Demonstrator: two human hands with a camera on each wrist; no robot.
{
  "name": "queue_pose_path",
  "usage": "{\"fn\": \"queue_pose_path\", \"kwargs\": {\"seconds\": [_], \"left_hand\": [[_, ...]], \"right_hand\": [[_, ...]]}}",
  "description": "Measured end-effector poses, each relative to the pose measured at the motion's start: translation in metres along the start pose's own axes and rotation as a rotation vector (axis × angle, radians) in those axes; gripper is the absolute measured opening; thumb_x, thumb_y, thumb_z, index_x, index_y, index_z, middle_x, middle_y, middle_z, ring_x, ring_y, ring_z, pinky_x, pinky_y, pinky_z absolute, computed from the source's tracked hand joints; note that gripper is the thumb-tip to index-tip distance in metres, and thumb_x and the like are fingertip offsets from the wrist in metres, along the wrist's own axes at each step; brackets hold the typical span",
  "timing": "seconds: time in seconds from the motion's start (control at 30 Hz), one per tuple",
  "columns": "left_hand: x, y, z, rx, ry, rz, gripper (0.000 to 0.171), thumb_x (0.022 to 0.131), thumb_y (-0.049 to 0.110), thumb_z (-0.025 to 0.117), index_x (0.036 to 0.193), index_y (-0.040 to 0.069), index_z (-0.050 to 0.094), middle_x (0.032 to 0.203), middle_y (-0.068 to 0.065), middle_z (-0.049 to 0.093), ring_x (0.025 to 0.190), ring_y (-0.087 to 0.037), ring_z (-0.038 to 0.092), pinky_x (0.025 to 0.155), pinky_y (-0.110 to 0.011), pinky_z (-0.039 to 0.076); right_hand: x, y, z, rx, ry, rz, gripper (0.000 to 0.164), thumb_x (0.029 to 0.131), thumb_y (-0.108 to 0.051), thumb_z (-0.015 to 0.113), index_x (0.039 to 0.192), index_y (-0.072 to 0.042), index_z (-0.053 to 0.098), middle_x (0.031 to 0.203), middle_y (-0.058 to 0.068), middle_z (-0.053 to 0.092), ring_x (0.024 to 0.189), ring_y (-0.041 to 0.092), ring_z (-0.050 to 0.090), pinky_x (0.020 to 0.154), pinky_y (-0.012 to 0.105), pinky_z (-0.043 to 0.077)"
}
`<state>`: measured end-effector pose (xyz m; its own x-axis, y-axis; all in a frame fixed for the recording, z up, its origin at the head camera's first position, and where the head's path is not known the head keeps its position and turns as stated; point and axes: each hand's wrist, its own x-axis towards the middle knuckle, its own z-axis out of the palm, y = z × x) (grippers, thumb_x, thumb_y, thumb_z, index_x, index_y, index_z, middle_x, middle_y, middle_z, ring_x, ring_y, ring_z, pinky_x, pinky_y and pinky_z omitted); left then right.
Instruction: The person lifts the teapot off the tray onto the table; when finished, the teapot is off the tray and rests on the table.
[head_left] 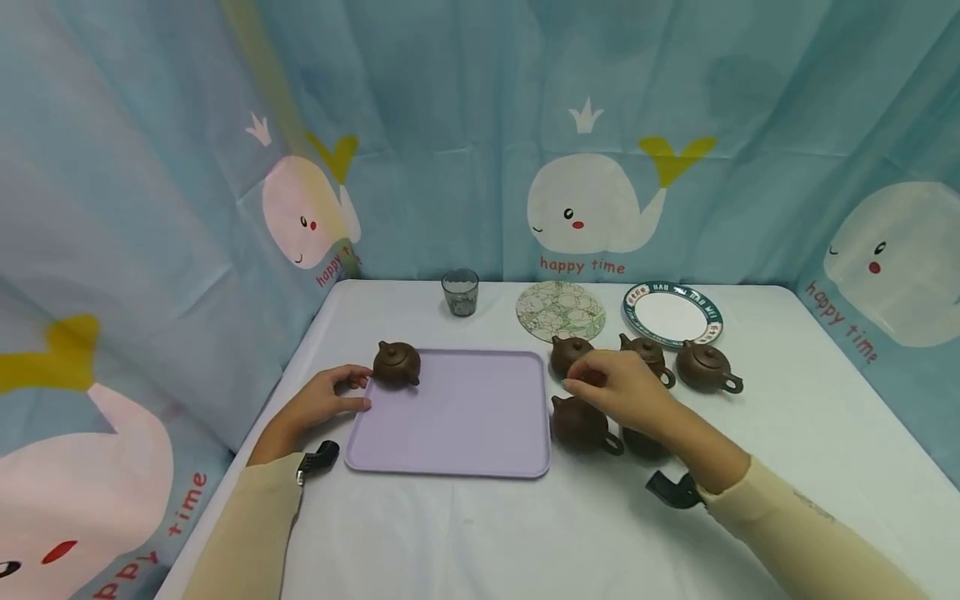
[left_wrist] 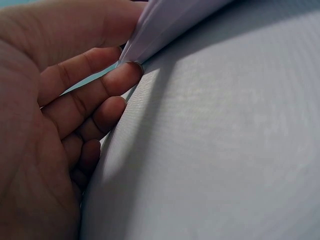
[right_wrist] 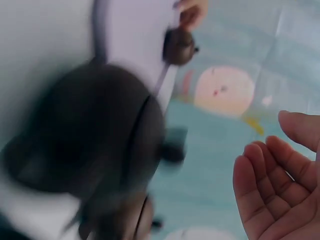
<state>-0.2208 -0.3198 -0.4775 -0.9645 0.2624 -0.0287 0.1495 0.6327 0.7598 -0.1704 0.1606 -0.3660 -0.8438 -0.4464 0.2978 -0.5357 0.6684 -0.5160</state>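
Note:
My left hand (head_left: 326,400) rests against the left rim of a lilac tray (head_left: 457,417). Its thumb and fingertips meet the tray's edge (left_wrist: 142,37) in the left wrist view. A small brown teapot (head_left: 396,364) sits in the tray's far left corner, beside that hand. Over the teapots right of the tray hovers my right hand (head_left: 626,387), fingers loosely bent and nothing in them. Under it are a front teapot (head_left: 581,423) and a back one (head_left: 568,354), partly covered. The right wrist view has a large blurred teapot (right_wrist: 90,135) beside the loosely spread hand (right_wrist: 280,190).
More brown teapots stand to the right, one (head_left: 705,367) at the far end and one (head_left: 643,446) half behind my forearm. Along the back are a glass (head_left: 461,293), a round floral mat (head_left: 560,310) and a green-rimmed plate (head_left: 672,315). A whale-print curtain (head_left: 450,167) surrounds the white table (head_left: 420,533).

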Motion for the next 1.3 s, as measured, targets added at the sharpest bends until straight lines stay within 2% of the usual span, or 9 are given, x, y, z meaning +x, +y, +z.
{"fn": "queue_pose_path", "kwargs": {"seconds": [0.17, 0.33, 0.5, 0.77, 1.0, 1.1, 1.3], "left_hand": [[-0.001, -0.001, 0.001, -0.003, 0.006, 0.009, 0.059, 0.067, 0.036, 0.076, 0.118, 0.016, 0.053, 0.103, -0.001, 0.056, 0.098, -0.020, 0.048, 0.090, -0.044, 0.031], [-0.001, -0.003, 0.001, 0.013, 0.008, 0.017, 0.058, 0.068, 0.037, 0.075, 0.119, 0.016, 0.054, 0.103, -0.001, 0.056, 0.098, -0.020, 0.048, 0.090, -0.044, 0.031], [-0.001, -0.002, 0.001, 0.031, 0.002, 0.011, 0.059, 0.069, 0.037, 0.074, 0.120, 0.016, 0.053, 0.105, -0.002, 0.056, 0.100, -0.021, 0.047, 0.090, -0.045, 0.031], [0.001, -0.006, 0.000, 0.030, 0.003, 0.024, 0.059, 0.069, 0.037, 0.074, 0.120, 0.015, 0.053, 0.104, -0.003, 0.056, 0.099, -0.021, 0.047, 0.090, -0.045, 0.031], [0.001, -0.006, 0.003, 0.030, 0.006, -0.021, 0.061, 0.068, 0.040, 0.074, 0.120, 0.018, 0.053, 0.105, -0.001, 0.056, 0.099, -0.020, 0.047, 0.090, -0.045, 0.032], [0.000, -0.005, 0.004, 0.028, 0.003, -0.020, 0.061, 0.068, 0.039, 0.074, 0.120, 0.017, 0.053, 0.105, -0.002, 0.056, 0.100, -0.021, 0.047, 0.091, -0.046, 0.032], [0.001, -0.002, 0.001, 0.047, 0.009, -0.033, 0.059, 0.067, 0.040, 0.075, 0.118, 0.020, 0.053, 0.104, 0.001, 0.056, 0.099, -0.019, 0.047, 0.091, -0.044, 0.032]], "right_hand": [[0.027, -0.031, 0.028, 0.070, -0.039, -0.062, 0.011, 0.081, -0.040, 0.061, 0.082, -0.029, 0.062, 0.073, -0.019, 0.056, 0.066, 0.000, 0.052, 0.059, 0.023, 0.044], [0.050, -0.051, 0.059, 0.136, -0.097, -0.081, 0.012, 0.083, -0.041, 0.059, 0.081, -0.030, 0.062, 0.071, -0.019, 0.056, 0.063, 0.001, 0.051, 0.055, 0.023, 0.043], [0.073, -0.057, 0.090, 0.168, -0.157, -0.051, 0.016, 0.083, -0.043, 0.057, 0.080, -0.029, 0.062, 0.070, -0.016, 0.057, 0.061, 0.004, 0.051, 0.054, 0.025, 0.042], [0.101, -0.066, 0.132, 0.178, -0.179, 0.022, 0.015, 0.083, -0.041, 0.058, 0.078, -0.027, 0.061, 0.071, -0.016, 0.058, 0.062, 0.005, 0.052, 0.053, 0.025, 0.042], [0.120, -0.075, 0.158, 0.173, -0.173, 0.075, 0.016, 0.083, -0.038, 0.059, 0.073, -0.026, 0.060, 0.068, -0.015, 0.057, 0.062, 0.004, 0.053, 0.052, 0.023, 0.042], [0.127, -0.077, 0.168, 0.150, -0.174, 0.089, 0.017, 0.082, -0.038, 0.061, 0.073, -0.024, 0.060, 0.065, -0.014, 0.056, 0.060, 0.005, 0.051, 0.051, 0.023, 0.042], [0.141, -0.074, 0.183, 0.090, -0.171, 0.130, 0.024, 0.079, -0.044, 0.061, 0.079, -0.020, 0.061, 0.065, -0.012, 0.055, 0.059, 0.006, 0.051, 0.052, 0.024, 0.041]]}}
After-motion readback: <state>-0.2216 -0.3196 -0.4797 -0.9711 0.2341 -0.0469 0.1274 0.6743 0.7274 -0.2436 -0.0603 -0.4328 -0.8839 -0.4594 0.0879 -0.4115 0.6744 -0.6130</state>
